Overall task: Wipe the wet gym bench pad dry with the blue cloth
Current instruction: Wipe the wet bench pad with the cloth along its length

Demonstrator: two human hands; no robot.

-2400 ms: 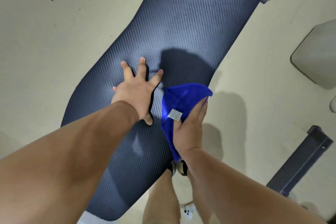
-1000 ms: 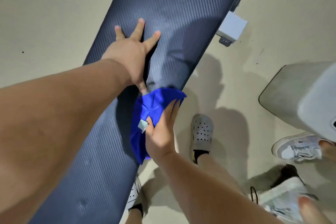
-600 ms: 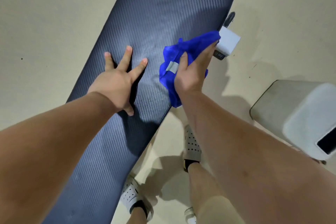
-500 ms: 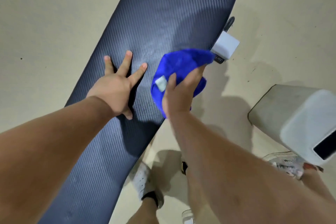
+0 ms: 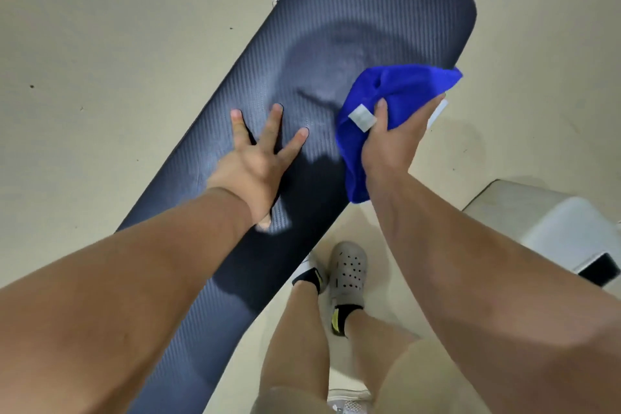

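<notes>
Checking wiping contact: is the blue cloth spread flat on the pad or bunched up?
Bunched. The blue cloth is gathered in the right hand, folds humped, one end hanging past the bench pad edge.

left hand: flat, fingers spread | right hand: grip closed, bunched

The left hand lies flat on the bench pad, the cloth just right of it.
</notes>
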